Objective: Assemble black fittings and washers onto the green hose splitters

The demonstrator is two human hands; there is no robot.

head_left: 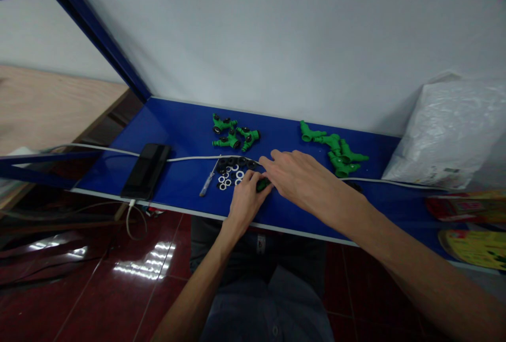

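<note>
My left hand [247, 197] is closed around a green hose fitting [262, 184], holding it above the blue shelf board [185, 173]. Over the fitting's far end, my right hand [294, 171] has its fingers bent together; what they pinch is hidden. Just left of my hands lie several white rings [239, 174] and several small black parts [226, 162]. A screwdriver [207, 183] with a clear handle rests beside them. Behind, green branched fittings with black parts [227, 142] form one group. Plain green fittings [336, 144] lie in another group to the right.
A black phone [145, 171] lies at the left with a white cable plugged in. Another white cable [193, 158] runs across the board behind my hands. At the right stand a plastic-wrapped white bag [450, 131] and colourful packages [474, 244]. A wall [256, 41] rises behind.
</note>
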